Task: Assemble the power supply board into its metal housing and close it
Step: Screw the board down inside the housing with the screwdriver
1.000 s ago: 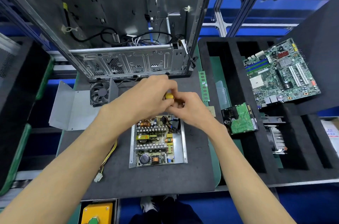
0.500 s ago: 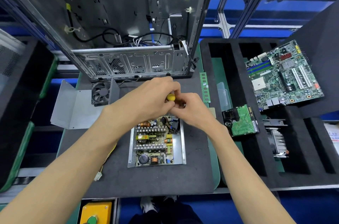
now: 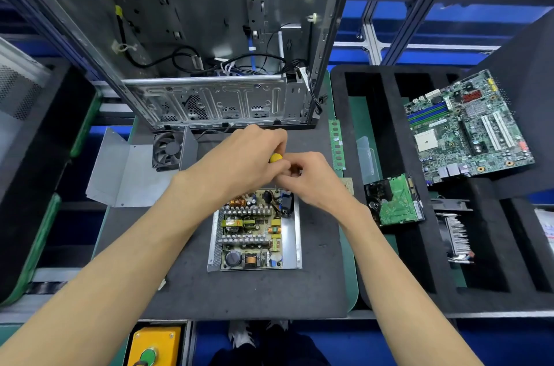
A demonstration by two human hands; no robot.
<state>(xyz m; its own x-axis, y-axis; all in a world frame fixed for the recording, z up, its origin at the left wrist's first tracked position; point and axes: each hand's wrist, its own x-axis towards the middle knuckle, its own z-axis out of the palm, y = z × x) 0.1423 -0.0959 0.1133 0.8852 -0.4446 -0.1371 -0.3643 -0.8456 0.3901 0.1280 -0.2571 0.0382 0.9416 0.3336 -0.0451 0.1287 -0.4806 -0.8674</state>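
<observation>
Grey desk (image 3: 186, 290) mat; board (image 3: 250, 233) seated in housing (image 3: 295, 233), centre; cover (image 3: 126, 173) lies apart at left; left hand (image 3: 239, 164) grips screwdriver (image 3: 275, 158), right hand (image 3: 311, 182) pinches near its shaft; keep tip square in far-corner screw, press down, turn slowly.

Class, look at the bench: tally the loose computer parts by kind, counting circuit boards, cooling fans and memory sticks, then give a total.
Circuit boards: 3 (power supply board in its metal housing, motherboard, small green board)
Cooling fans: 1 (fan)
Memory sticks: 1 (memory stick)
Total: 5
</observation>
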